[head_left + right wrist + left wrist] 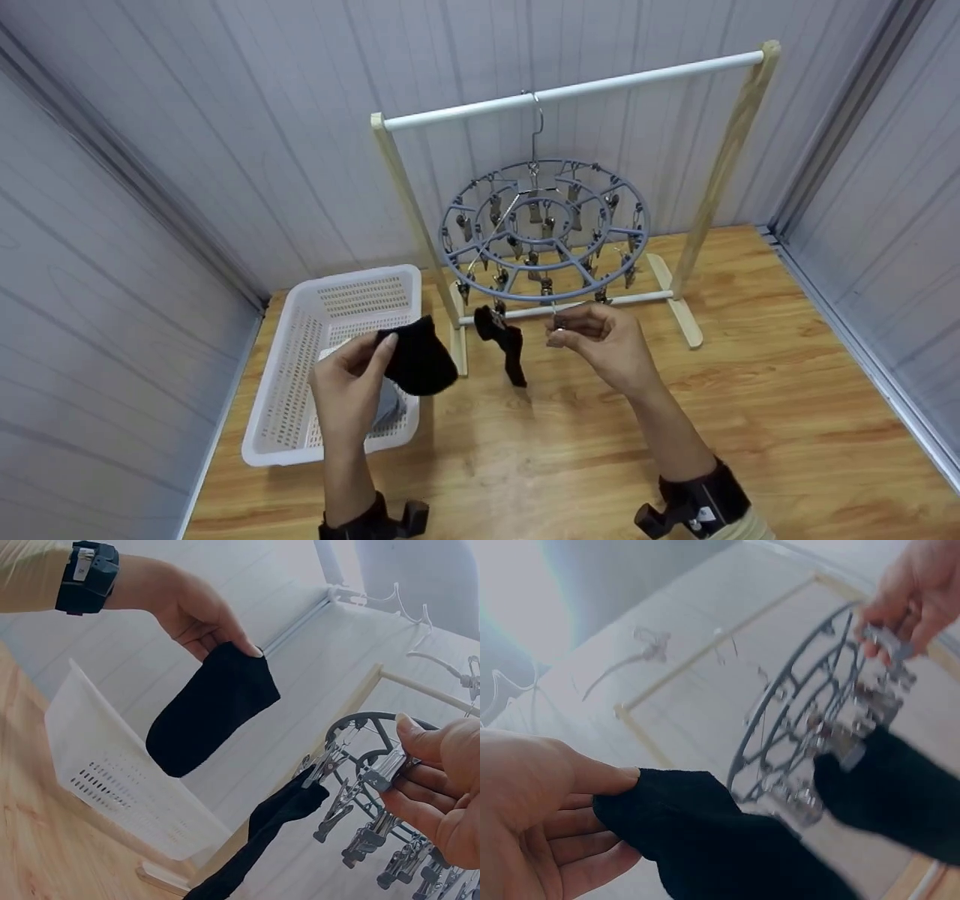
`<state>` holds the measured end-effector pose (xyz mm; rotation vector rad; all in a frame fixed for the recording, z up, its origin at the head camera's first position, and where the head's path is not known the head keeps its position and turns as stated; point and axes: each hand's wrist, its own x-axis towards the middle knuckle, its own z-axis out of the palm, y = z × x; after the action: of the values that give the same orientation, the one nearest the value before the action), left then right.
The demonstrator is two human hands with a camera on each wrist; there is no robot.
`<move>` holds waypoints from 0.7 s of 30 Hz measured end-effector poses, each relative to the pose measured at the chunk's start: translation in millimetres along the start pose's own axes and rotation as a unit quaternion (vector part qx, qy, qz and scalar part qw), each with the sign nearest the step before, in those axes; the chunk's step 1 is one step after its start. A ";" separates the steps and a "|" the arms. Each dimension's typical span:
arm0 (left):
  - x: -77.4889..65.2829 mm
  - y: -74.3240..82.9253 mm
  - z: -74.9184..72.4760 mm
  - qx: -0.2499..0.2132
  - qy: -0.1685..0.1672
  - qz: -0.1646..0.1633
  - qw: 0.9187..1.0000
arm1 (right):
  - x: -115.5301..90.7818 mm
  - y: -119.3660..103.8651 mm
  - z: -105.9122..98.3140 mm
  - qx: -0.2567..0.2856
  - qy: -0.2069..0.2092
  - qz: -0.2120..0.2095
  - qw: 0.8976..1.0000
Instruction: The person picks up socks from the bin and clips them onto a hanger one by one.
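Note:
A black sock (421,360) hangs from my left hand (351,386), pinched at its edge between thumb and fingers. My right hand (600,346) pinches a metal clip (385,771) at the near rim of the round grey drying hanger (555,292). Beside that clip, to the left, another black sock (511,349) dangles from a clip on the same rim. In the right wrist view the held sock (214,709) is stretched out flat below the left fingertips, apart from the hanger.
A white plastic basket (289,375) stands on the wooden floor at the left, with a grey cloth item (386,405) inside. The hanger hooks over the white bar (645,79) of a wooden-legged rack (720,172). Several more clips hang around the rings. Panelled walls (187,112) enclose the space.

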<state>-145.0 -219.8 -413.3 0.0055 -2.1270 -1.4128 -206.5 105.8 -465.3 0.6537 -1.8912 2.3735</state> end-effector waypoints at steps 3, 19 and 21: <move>-9.0 11.3 8.3 -0.027 0.004 0.010 1.000 | -0.4 -0.8 1.0 0.005 0.000 0.001 1.000; -28.0 32.4 56.9 -0.065 -0.095 -0.039 0.993 | -1.4 -3.2 -0.8 0.013 0.013 0.007 1.000; -28.3 31.2 60.0 -0.057 -0.101 -0.042 0.992 | -1.9 -3.2 -1.1 0.013 0.017 0.004 1.000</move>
<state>-139.9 -146.7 -416.2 -0.0979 -2.2279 -1.6432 -204.2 108.1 -463.2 0.6049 -1.8570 2.4011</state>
